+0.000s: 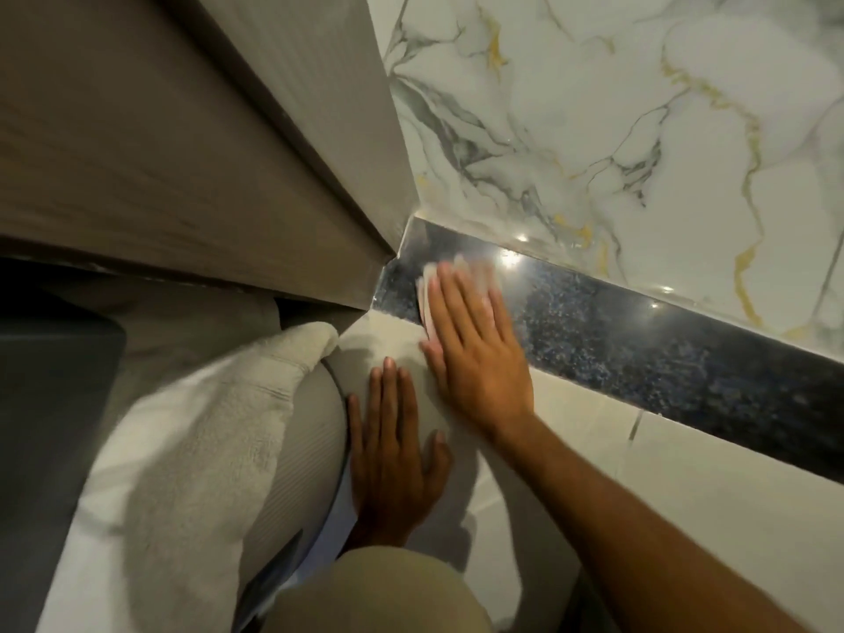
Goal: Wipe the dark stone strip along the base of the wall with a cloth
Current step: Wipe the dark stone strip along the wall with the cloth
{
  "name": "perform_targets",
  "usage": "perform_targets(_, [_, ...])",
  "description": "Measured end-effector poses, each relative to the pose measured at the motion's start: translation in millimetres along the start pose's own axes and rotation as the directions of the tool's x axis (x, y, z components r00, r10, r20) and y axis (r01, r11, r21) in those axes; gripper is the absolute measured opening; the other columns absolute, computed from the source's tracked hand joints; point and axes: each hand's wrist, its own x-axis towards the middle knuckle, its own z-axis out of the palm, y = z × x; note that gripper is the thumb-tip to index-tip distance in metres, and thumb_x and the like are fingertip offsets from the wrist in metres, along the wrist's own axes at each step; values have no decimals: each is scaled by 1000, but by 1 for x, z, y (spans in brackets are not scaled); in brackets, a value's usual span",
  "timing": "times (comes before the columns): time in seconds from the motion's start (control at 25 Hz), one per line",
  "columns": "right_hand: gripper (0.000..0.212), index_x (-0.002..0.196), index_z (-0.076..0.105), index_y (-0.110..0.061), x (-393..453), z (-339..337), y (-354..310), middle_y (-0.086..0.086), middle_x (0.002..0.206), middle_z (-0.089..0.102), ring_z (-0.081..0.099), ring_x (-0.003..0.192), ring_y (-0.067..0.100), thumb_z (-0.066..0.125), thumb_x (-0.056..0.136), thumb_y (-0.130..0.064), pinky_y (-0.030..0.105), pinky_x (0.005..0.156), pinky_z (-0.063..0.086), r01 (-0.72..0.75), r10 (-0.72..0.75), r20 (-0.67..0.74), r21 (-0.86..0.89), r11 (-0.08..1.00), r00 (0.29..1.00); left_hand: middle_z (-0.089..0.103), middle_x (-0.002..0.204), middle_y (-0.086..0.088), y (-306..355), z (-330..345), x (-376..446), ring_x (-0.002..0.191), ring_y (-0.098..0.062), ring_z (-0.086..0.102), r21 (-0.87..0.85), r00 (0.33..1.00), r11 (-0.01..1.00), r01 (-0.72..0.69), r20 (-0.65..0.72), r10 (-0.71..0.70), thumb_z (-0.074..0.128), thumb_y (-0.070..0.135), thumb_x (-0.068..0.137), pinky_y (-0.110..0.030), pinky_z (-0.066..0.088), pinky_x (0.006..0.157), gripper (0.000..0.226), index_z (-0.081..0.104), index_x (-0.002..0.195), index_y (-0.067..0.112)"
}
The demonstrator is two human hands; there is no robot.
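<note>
Slippage is your risk: your right hand [475, 354] presses the small white cloth [428, 285] flat-fingered on the dark speckled stone strip [639, 340] by the corner, while your left hand [392, 445] lies flat on the pale floor tile [685, 472]. Bare fingertips could smear the polish.

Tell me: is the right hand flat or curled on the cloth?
Flat: right hand, fingers straight, presses cloth onto dark strip.

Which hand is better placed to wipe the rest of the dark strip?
Right. The right hand presses the cloth flat against the dark stone strip near the corner. The left hand lies flat on the floor tile, off the strip, without a cloth.
</note>
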Motion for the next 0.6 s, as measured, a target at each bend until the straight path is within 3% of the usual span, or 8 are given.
perform_targets(0.08, [63, 174, 31, -9, -36, -2, 12, 11, 184, 29, 24, 172, 27, 48, 118, -32, 55, 139, 31, 30, -29, -29, 37, 999, 999, 22, 182, -19, -1, -1, -1, 170, -36, 22, 21, 1000, 1000, -9, 8, 9, 40, 48, 106, -63, 23, 136, 81, 28, 172, 2])
perform_targets(0.24, [59, 164, 49, -1, -42, -2, 18, 17, 174, 47, 41, 163, 33, 55, 105, -1, 54, 134, 33, -36, 53, -73, 224, 974, 996, 19, 183, -19, -3, 5, 0, 171, -36, 19, 64, 1000, 998, -14, 9, 13, 38, 48, 107, -61, 19, 138, 82, 23, 174, 4])
perform_targets(0.36, [74, 169, 40, -3, -40, -26, 14, 15, 180, 36, 28, 169, 30, 63, 101, 13, 50, 138, 32, -148, 131, 69, 430, 891, 989, 19, 182, -21, 3, -12, 5, 169, -39, 21, 121, 994, 993, -9, 113, -5, 41, 49, 107, -63, 24, 137, 83, 24, 173, 2])
perform_targets(0.44, [72, 172, 33, -5, -42, -64, 6, 13, 182, 31, 29, 171, 30, 62, 107, 7, 48, 140, 33, -344, 263, 221, 569, 747, 939, 16, 182, -22, 14, -48, 8, 170, -39, 18, 171, 972, 985, -37, 233, -4, 44, 51, 108, -62, 19, 139, 85, 22, 173, 2])
perform_targets(0.52, [56, 171, 37, -6, -45, -124, -6, 14, 179, 40, 39, 167, 31, 52, 118, -11, 48, 138, 33, -532, 442, 337, 711, 460, 831, 13, 183, -23, 29, -103, 10, 171, -40, 14, 173, 945, 982, -81, 326, 21, 42, 50, 109, -62, 15, 139, 84, 18, 174, 2])
perform_targets(0.6, [54, 172, 36, -10, -56, -199, -17, 10, 178, 42, 41, 165, 29, 46, 121, -22, 44, 140, 30, -592, 507, 405, 753, 287, 761, 18, 182, -23, 51, -175, 14, 170, -41, 20, 165, 939, 980, -108, 342, 46, 40, 49, 111, -63, 20, 138, 79, 22, 173, 3])
